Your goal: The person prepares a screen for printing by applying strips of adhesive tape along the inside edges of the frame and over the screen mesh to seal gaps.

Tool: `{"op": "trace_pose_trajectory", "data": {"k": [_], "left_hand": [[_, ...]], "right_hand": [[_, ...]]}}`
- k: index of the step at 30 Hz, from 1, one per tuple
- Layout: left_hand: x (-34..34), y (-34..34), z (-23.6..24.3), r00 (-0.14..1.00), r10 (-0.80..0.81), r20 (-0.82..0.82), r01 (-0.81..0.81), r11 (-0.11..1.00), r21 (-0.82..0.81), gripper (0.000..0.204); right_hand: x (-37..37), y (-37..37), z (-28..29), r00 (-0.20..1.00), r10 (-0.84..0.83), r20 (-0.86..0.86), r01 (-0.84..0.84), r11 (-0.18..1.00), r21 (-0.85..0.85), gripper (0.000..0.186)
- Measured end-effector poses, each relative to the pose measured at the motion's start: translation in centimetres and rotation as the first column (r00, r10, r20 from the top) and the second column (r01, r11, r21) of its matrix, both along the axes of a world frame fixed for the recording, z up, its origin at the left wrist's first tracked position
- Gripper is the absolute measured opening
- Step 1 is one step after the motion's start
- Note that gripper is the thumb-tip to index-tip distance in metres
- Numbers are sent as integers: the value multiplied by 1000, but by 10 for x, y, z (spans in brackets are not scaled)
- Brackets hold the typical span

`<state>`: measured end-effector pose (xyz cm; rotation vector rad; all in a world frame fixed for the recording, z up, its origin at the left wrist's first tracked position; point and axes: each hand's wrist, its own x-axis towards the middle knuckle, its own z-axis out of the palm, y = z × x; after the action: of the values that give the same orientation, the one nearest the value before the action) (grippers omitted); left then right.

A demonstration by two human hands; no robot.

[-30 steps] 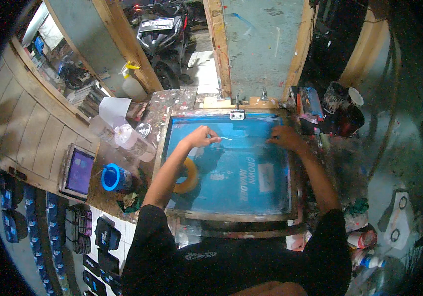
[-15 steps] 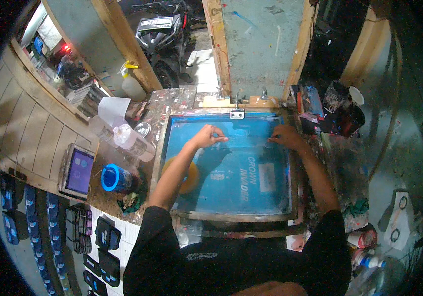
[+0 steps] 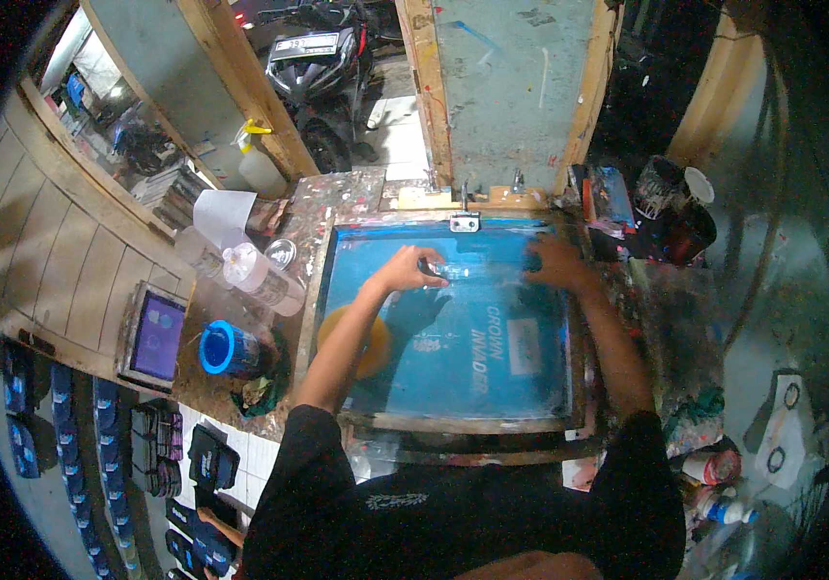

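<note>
A wood-framed printing screen [image 3: 376, 382] with blue mesh lies in front of me, pale lettering and a light rectangular patch showing in the mesh. Over its far half hover both hands. My left hand [image 3: 405, 271] curves into a C, thumb and index finger apart, beside a faint, shiny clear patch [image 3: 455, 273] that may be tape. Near the far right corner of the screen is my right hand [image 3: 561, 265], somewhat blurred, its fingers looking spread. A metal hinge clamp [image 3: 465, 223] grips the far edge of the frame. Partly behind my left forearm shows a round yellow shape [image 3: 368, 346].
Left of the screen stand a blue paint tub [image 3: 228, 349], a clear plastic bottle [image 3: 261, 275] and a small purple screen [image 3: 156, 335]. Dark paint pots [image 3: 690, 232] crowd the far right. Another person's arm [image 3: 221, 527] reaches over dark pieces at lower left.
My left thumb and index finger have parted from a pinch. The right hand's fingers have spread from a pinch too. Another person's arm has come in at lower left.
</note>
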<state>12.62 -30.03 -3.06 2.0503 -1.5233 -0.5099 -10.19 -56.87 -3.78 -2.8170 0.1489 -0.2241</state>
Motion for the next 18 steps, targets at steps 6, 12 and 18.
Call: {"op": "trace_pose_trajectory", "data": {"k": [6, 12, 18], "left_hand": [[7, -7, -10, 995, -87, 56, 87, 996, -9, 54], [13, -8, -15, 998, -60, -14, 61, 996, 66, 50], [14, -13, -20, 996, -85, 24, 85, 996, 1, 40]], "right_hand": [[25, 20, -11, 990, 140, 4, -139, 990, -33, 59], [27, 24, -14, 990, 137, 43, -137, 990, 15, 46], [25, 15, -19, 980, 188, 61, -190, 981, 30, 43]]}}
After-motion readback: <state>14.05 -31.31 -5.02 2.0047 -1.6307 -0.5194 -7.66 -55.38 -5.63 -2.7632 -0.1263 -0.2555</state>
